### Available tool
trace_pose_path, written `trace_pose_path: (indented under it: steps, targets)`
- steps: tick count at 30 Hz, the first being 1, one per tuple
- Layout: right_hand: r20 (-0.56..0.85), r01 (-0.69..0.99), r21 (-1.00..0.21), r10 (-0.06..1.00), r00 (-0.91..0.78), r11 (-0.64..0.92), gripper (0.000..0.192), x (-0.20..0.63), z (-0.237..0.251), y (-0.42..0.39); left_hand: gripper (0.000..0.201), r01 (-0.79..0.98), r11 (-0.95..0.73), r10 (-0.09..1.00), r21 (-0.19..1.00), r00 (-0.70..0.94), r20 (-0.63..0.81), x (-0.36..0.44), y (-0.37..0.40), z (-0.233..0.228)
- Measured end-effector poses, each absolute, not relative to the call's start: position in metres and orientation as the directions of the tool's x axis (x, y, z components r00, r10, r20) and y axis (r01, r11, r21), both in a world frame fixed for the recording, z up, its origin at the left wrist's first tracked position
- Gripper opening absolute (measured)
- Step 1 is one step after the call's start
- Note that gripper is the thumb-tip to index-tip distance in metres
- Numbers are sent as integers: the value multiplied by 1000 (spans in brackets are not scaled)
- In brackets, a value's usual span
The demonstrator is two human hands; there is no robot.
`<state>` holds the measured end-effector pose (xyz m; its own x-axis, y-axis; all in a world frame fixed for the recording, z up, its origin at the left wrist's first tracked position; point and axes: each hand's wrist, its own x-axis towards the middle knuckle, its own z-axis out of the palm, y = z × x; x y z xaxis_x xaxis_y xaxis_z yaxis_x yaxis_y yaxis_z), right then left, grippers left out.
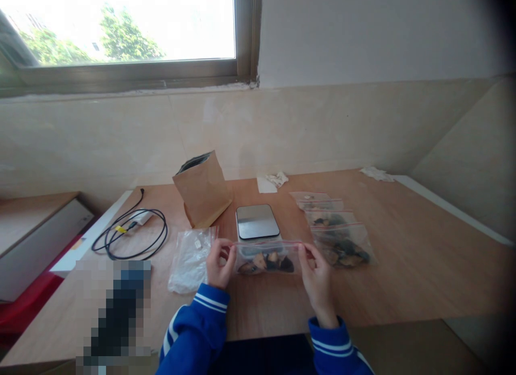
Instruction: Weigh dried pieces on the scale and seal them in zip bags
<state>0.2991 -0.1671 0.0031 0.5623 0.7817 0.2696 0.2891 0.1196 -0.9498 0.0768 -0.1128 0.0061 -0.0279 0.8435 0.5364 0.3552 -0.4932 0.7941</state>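
Observation:
A clear zip bag (268, 262) with brown and dark dried pieces inside is stretched between my hands, its red-lined top edge level. My left hand (221, 263) pinches the bag's upper left corner. At the upper right corner, my right hand (316, 273) grips it between thumb and fingers. Just behind the bag stands a kitchen scale (258, 221) with a shiny metal top; the bag hides part of its front. Beside my left hand lies a stack of empty clear zip bags (187, 264). Several filled zip bags (342, 248) overlap in a row to the right.
A brown paper pouch (203, 192), open at the top, stands behind the scale to the left. A coiled black cable (165, 232) and white adapter (141, 217) lie at left. Crumpled tissue (278, 178) sits near the wall. A pixelated dark object (121, 310) is at front left.

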Motion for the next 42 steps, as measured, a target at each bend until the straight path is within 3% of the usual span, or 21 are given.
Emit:
trace_pose_path:
  steps: [8, 32, 42]
  targets:
    - [179, 96, -984, 847, 501, 151, 37, 296, 9, -168, 15, 291, -467, 878, 835, 42, 477, 80, -115, 12]
    - [164, 73, -986, 815, 556, 149, 37, 295, 6, -165, 9, 348, -567, 801, 747, 22, 598, 80, -116, 16]
    - [250, 175, -968, 765, 594, 180, 33, 294, 6, -165, 9, 332, -556, 812, 762, 20, 584, 80, -116, 15]
